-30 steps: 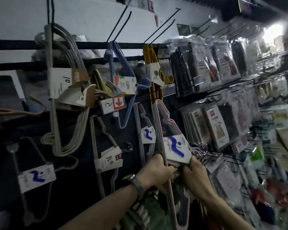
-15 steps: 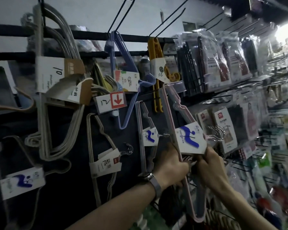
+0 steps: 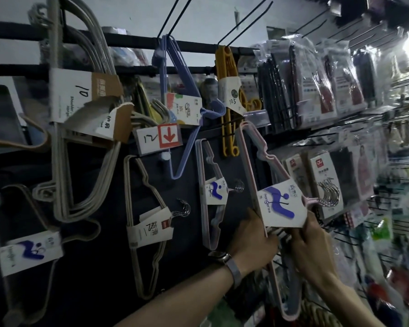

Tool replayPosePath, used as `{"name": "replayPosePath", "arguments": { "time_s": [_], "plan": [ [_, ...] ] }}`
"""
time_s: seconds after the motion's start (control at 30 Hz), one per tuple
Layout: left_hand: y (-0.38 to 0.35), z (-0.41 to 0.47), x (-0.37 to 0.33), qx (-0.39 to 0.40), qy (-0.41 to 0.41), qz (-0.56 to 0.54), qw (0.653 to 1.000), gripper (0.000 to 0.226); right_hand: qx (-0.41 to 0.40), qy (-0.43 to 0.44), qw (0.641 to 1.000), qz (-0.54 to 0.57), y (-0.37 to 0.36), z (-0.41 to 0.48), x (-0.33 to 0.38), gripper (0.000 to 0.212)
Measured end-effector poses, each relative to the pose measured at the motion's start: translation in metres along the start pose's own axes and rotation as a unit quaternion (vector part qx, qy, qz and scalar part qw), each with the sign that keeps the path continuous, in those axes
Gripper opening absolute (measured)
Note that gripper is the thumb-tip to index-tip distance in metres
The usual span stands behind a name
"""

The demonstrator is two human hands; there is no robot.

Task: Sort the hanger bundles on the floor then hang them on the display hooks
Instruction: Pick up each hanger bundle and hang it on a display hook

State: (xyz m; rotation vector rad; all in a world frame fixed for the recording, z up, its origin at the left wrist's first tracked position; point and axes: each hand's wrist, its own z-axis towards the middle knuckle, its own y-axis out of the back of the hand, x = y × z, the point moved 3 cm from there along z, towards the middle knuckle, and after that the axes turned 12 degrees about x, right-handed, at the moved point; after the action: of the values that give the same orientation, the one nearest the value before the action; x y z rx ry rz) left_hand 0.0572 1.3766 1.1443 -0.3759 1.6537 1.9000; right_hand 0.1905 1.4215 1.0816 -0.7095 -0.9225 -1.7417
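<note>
My left hand (image 3: 253, 241) and right hand (image 3: 314, 244) both curl round the pink hanger bundle (image 3: 249, 166) just under its white label (image 3: 279, 206), 1 on each side, to steady it. Above my grip, its top corner nears a display hook (image 3: 232, 122); I cannot tell whether it has caught.

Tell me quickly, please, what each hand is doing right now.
Left hand: grips the pink plastic hanger bundle.
Right hand: grips the same bundle on its other side.

Plastic-wrapped packets (image 3: 316, 86) hang right; price card (image 3: 159, 138) (red arrow).
</note>
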Motion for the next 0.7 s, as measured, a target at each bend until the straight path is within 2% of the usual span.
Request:
{"name": "replayPosePath", "arguments": {
  "time_s": [0.13, 0.23, 0.3, 0.43, 0.53, 0.63, 0.7],
  "plan": [
    [-0.005, -0.001, 0.0, -0.007, 0.0, 0.019, 1.0, 0.064, -0.013, 0.0, 1.0, 0.004, 0.002, -0.005, 0.002, 0.048],
    [-0.009, -0.002, 0.002, 0.002, 0.005, 0.041, 0.999, 0.068, -0.029, 0.0, 1.0, 0.006, 0.0, -0.01, -0.003, 0.036],
    [-0.008, -0.001, 0.001, 0.005, 0.004, 0.05, 0.999, 0.062, -0.027, -0.008, 1.0, 0.006, -0.001, -0.009, -0.005, 0.032],
    [-0.002, 0.009, -0.001, 0.009, 0.018, 0.029, 0.999, 0.057, -0.014, -0.028, 0.999, 0.014, -0.001, 0.003, -0.002, 0.038],
    [0.002, 0.014, -0.004, -0.003, 0.022, 0.027, 0.999, 0.064, -0.004, -0.029, 0.999, 0.021, -0.002, 0.011, 0.001, 0.027],
    [0.002, 0.014, -0.002, -0.019, 0.011, 0.03, 0.999, 0.051, 0.001, -0.032, 0.999, 0.02, -0.005, 0.016, -0.004, 0.017],
    [0.0, 0.014, 0.002, -0.025, 0.009, 0.015, 1.0, 0.05, 0.011, -0.029, 0.999, 0.014, -0.009, 0.018, -0.007, 0.019]
  ]
}}
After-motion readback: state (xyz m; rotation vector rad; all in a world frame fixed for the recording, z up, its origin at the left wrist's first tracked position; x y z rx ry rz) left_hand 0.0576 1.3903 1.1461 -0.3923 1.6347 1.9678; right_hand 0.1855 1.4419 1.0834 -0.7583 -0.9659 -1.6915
